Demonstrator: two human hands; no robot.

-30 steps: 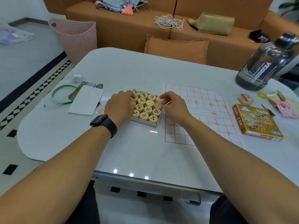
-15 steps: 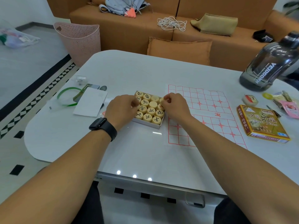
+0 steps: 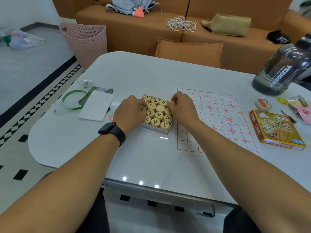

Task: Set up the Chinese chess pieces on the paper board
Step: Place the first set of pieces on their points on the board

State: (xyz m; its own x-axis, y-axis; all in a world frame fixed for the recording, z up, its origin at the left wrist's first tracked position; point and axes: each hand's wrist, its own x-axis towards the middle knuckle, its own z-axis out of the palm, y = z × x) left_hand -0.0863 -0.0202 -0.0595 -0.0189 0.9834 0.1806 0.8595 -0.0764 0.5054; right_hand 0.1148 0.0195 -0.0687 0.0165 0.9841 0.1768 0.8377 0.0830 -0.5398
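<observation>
Pieces (image 3: 157, 113) between left hand (image 3: 128, 112), right hand (image 3: 182, 108).

The left hand (image 3: 130, 111) covers the left column of chess pieces (image 3: 158, 113) in the white tray (image 3: 155, 129), and its fingertips are out of sight among them. The right hand (image 3: 182, 108) hides the tray's right edge and the near-left corner of the paper board (image 3: 218, 118); whether its curled fingers hold a piece cannot be told. At the right edge of the frame the dark water jug (image 3: 282, 68) is cut off, as are the small items (image 3: 301, 106) below it. Characters on the pieces are too small to read
</observation>
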